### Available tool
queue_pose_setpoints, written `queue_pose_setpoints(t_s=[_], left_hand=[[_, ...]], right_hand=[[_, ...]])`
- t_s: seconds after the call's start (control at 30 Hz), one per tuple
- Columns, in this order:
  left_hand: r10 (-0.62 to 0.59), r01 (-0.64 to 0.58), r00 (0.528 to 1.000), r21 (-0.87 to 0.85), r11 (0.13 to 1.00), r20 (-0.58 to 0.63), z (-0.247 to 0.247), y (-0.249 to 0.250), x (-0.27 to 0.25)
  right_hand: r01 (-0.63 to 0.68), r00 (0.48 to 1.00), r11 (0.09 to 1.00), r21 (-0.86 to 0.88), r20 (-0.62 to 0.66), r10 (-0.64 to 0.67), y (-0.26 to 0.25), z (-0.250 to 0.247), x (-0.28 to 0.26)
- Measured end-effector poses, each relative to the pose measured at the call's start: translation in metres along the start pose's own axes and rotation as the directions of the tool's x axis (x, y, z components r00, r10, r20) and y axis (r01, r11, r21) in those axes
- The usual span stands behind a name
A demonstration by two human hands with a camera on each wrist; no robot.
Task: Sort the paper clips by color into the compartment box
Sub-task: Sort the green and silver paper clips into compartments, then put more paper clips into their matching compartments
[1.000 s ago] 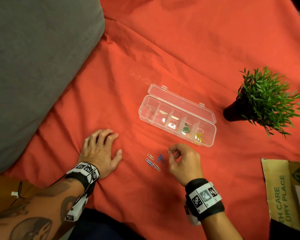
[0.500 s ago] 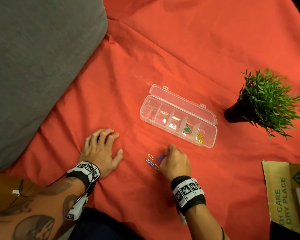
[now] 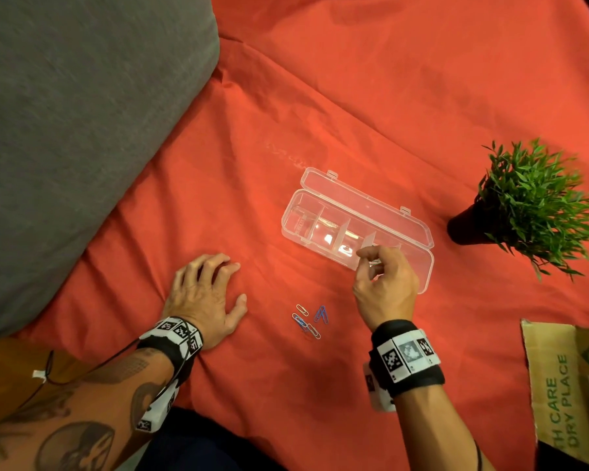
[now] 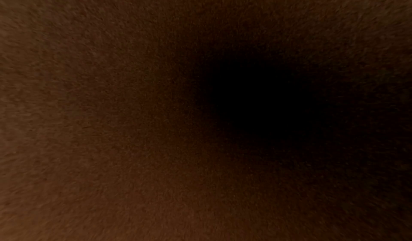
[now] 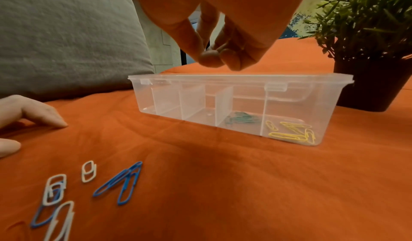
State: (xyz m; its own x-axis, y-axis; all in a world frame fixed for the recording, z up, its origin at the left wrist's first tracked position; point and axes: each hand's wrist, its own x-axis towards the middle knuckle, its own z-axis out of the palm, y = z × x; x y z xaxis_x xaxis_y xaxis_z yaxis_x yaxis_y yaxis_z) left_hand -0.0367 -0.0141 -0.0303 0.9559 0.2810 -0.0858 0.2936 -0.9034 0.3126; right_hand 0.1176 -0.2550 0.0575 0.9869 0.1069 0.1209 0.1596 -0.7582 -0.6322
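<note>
A clear compartment box (image 3: 296, 212) lies open on the red cloth, its lid folded back. In the right wrist view its two right compartments hold green clips (image 5: 242, 118) and yellow clips (image 5: 289, 132). My right hand (image 3: 368, 258) hovers over the box's middle, thumb and fingers pinched on what looks like a small pale paper clip, mostly hidden. Blue clips (image 3: 321, 313) and white clips (image 3: 302, 309) lie loose on the cloth in front of the box. My left hand (image 3: 225, 283) rests flat on the cloth, left of them. The left wrist view is dark.
A potted green plant (image 3: 524, 205) stands right of the box. A cardboard box (image 3: 558, 385) sits at the lower right edge. A grey cushion (image 3: 65, 130) fills the upper left. Red cloth (image 3: 354, 96) stretches behind the box.
My right hand dipped to the loose clips half a second ago, then rose and moved right and forward over the box with its fingers pinched. The left hand stayed put.
</note>
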Motion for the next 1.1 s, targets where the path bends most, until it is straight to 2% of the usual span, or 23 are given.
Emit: queue_pose_setpoints(t_s=[0.2,0.4,0.47,0.5,0.57,0.67,0.73,0.83,0.97,1.03,1.1], left_hand=[[0.002,-0.002,1.0,0.009,1.0,-0.002,0.0,0.001,0.0],[-0.005,0.005,1.0,0.004,1.0,0.0,0.0,0.001,0.0],[-0.006,0.006,1.0,0.004,1.0,-0.001,0.0,0.002,0.0],[-0.008,0.008,1.0,0.003,1.0,0.0,0.0,0.002,0.0],[-0.012,0.012,1.0,-0.002,1.0,0.0,0.0,0.002,0.0],[-0.017,0.017,1.0,-0.005,1.0,0.002,-0.001,0.002,0.0],[-0.021,0.021,1.0,-0.008,1.0,0.004,-0.001,0.002,0.0],[-0.019,0.019,1.0,-0.005,1.0,0.005,0.0,0.002,-0.001],[-0.017,0.017,1.0,-0.005,1.0,-0.007,0.0,0.003,0.0],[-0.016,0.016,1.0,-0.004,1.0,-0.012,0.0,0.003,0.0],[-0.014,0.014,1.0,-0.001,1.0,-0.012,0.0,0.003,0.0]], right_hand=[[0.013,0.999,0.999,-0.036,0.053,-0.011,0.004,0.0,-0.001],[-0.126,0.987,0.992,0.025,-0.096,0.128,0.013,-0.031,-0.018],[-0.177,0.981,0.984,0.015,-0.083,0.177,0.024,-0.044,-0.027],[-0.198,0.98,0.98,-0.011,-0.035,0.197,0.033,-0.05,-0.033],[-0.222,0.959,0.968,-0.12,0.152,0.239,0.053,-0.06,-0.045],[-0.212,0.825,0.923,-0.321,0.447,0.345,0.079,-0.069,-0.068],[-0.192,0.776,0.918,-0.347,0.52,0.358,0.091,-0.073,-0.082],[-0.091,0.798,0.939,-0.331,0.54,0.268,0.101,-0.071,-0.1],[0.067,0.847,0.922,-0.382,0.51,0.15,0.094,-0.058,-0.114],[0.087,0.868,0.914,-0.396,0.48,0.126,0.089,-0.05,-0.118],[0.054,0.888,0.911,-0.408,0.437,0.143,0.085,-0.044,-0.122]])
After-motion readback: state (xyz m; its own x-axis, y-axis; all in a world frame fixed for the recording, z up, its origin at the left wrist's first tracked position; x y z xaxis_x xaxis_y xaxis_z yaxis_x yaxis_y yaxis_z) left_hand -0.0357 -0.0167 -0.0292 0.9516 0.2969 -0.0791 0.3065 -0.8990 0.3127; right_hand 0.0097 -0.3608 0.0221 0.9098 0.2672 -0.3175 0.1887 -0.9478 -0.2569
